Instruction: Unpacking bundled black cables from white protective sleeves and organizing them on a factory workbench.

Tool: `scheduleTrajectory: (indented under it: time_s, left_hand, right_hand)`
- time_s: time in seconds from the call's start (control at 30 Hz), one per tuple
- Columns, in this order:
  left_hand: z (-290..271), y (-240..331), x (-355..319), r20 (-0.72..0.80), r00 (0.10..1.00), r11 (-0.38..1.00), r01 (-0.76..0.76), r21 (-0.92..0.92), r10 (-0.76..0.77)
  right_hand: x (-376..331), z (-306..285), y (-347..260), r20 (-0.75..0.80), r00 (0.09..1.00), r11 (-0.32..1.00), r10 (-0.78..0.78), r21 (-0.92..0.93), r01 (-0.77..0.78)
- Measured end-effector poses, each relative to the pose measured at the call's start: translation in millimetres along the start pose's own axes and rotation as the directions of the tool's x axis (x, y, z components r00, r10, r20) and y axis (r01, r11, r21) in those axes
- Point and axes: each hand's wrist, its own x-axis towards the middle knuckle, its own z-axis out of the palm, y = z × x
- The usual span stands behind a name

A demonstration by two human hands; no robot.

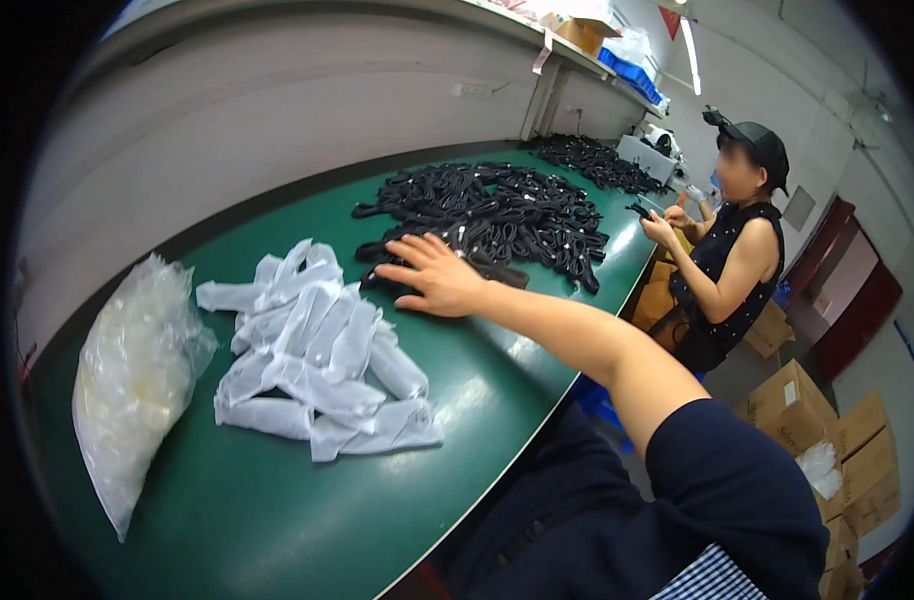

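Note:
My right hand (435, 278) reaches out across the green table (277, 520), palm down with fingers spread. It rests on the near edge of a big pile of bundled black cables (497, 210), touching one bundle without gripping it. Just left of the hand lies a heap of small white plastic sleeves (312, 350). My left hand is out of view.
A clear bag stuffed with more plastic bags (137, 370) lies at the table's left end. A second black cable pile (592, 160) sits further back. A co-worker in a black cap (727, 270) stands at the right edge holding a black item. Cardboard boxes (797, 400) stand on the floor.

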Motion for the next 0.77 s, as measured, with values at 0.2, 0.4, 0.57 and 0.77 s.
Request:
scheduleTrajectory:
  time_s: [0.2,0.4,0.57,0.77]
  left_hand:
    - [-33,1,-59,0.027,0.964,0.952,0.257,0.164,-0.264]
    - [-78,-42,-179,-0.020,0.780,0.734,0.597,0.324,-0.625]
    - [-89,-81,-262,-0.141,0.550,0.467,0.797,0.382,-0.823]
    - [-106,-22,-265,-0.284,0.498,0.453,0.866,0.213,-0.819]
  right_hand:
    - [3,34,50,-0.041,0.996,0.996,0.076,0.053,-0.073]
    - [7,59,95,-0.093,0.979,0.984,0.179,0.015,-0.179]
    - [26,79,96,-0.036,0.952,0.952,0.305,0.027,-0.304]
    - [32,67,99,0.185,0.884,0.898,0.429,0.017,-0.439]
